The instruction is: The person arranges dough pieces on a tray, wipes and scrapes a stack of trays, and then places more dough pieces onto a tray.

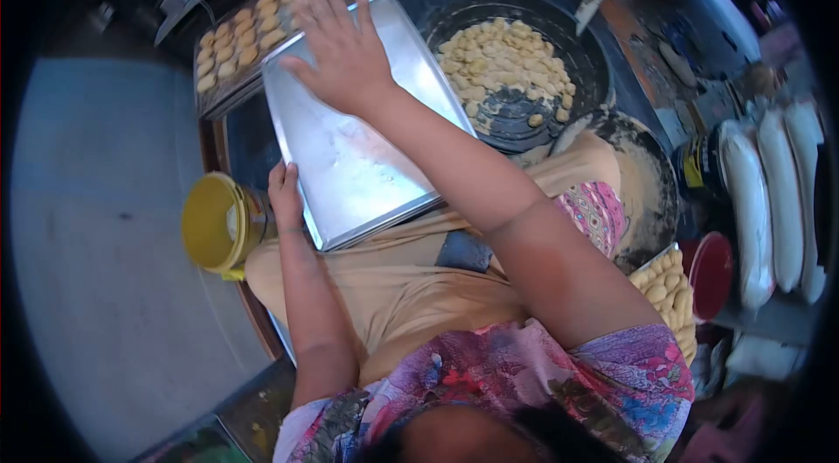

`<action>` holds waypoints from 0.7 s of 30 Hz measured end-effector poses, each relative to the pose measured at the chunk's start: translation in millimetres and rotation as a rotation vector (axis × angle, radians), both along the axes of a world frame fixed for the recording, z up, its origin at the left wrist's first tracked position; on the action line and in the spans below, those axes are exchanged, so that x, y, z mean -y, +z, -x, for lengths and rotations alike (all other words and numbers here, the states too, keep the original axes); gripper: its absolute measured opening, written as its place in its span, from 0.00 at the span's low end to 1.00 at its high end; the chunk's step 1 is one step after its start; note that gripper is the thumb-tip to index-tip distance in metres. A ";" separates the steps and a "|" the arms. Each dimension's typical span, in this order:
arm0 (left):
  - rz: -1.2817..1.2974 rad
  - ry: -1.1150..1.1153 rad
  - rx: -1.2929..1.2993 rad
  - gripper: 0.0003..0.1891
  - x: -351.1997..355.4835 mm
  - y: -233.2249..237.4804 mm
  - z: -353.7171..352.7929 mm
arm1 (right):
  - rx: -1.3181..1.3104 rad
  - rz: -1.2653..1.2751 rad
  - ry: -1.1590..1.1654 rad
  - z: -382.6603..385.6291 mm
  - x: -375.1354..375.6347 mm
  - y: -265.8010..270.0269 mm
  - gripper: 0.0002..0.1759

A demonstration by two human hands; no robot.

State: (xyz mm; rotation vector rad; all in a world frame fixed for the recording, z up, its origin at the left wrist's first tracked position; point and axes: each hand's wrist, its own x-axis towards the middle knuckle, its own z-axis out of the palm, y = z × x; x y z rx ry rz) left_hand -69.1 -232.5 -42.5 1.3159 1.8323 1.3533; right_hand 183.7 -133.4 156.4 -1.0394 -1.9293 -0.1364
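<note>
A shiny silver baking tray (363, 170) lies across my lap, slanting away from me, with some small specks on its surface. My left hand (285, 197) is wrapped round its left edge near the front corner. Over the tray's far end, my right hand (345, 52) is stretched flat with the fingers spread and nothing in it. Right beyond those fingertips stands another tray of rounded golden pieces (240, 39), set in rows. To the right of the silver tray, a wide black basin (597, 61) holds a heap of small pale dough pieces (502, 56).
A yellow bucket (208, 222) stands at my left knee. Beside my right leg is a second dark basin with a floury coating (642, 174). Close by my right elbow lies a tray of shaped dough pieces (666, 292). Long white packages (750, 218) stand further right.
</note>
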 end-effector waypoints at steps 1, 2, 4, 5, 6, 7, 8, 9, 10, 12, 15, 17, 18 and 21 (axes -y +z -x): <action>-0.006 -0.026 0.070 0.19 0.2 -4.9 2.9 | 0.220 0.310 -0.010 6.0 -18.2 -64.2 0.43; 0.018 0.016 0.002 0.19 7.1 -2.6 -3.7 | 0.454 0.609 -0.020 7.4 -27.5 -122.4 0.45; -0.001 0.036 -0.089 0.20 0.7 15.5 -16.2 | 0.458 0.537 -0.062 12.4 -35.0 -141.7 0.46; -0.006 0.019 -0.105 0.20 8.1 18.9 -20.6 | 0.495 0.541 -0.061 12.0 -36.4 -142.5 0.46; 0.013 0.021 -0.074 0.20 13.8 25.4 -25.2 | 0.498 0.522 -0.056 11.6 -35.7 -144.2 0.46; 0.026 0.021 -0.046 0.20 13.4 30.6 -26.3 | 0.515 0.498 -0.085 12.8 -35.7 -145.7 0.46; 0.034 0.004 -0.006 0.21 14.6 29.2 -23.8 | 0.536 0.521 -0.090 13.6 -34.0 -141.4 0.45; 0.034 -0.015 0.036 0.22 12.2 24.8 -18.7 | 0.556 0.522 -0.104 15.4 -36.4 -142.9 0.45; 0.025 0.008 0.152 0.23 11.5 17.8 -16.2 | 0.583 0.528 -0.126 16.7 -36.6 -141.5 0.46; 0.026 0.078 0.296 0.26 13.2 -7.8 -9.2 | 0.608 0.511 -0.135 16.6 -39.6 -144.8 0.46; 0.259 0.151 0.562 0.28 29.3 -7.1 -6.3 | 0.642 0.506 -0.158 18.0 -46.6 -147.6 0.47; 0.403 -0.059 0.671 0.30 33.8 -38.6 10.4 | 0.632 0.485 -0.156 16.9 -49.4 -151.1 0.47; 0.414 -0.084 0.690 0.28 39.5 -40.4 9.4 | 0.619 0.482 -0.144 15.9 -51.3 -152.1 0.47; 0.396 -0.245 0.836 0.20 55.0 -28.1 0.5 | 0.569 0.445 -0.089 12.5 -55.3 -154.5 0.45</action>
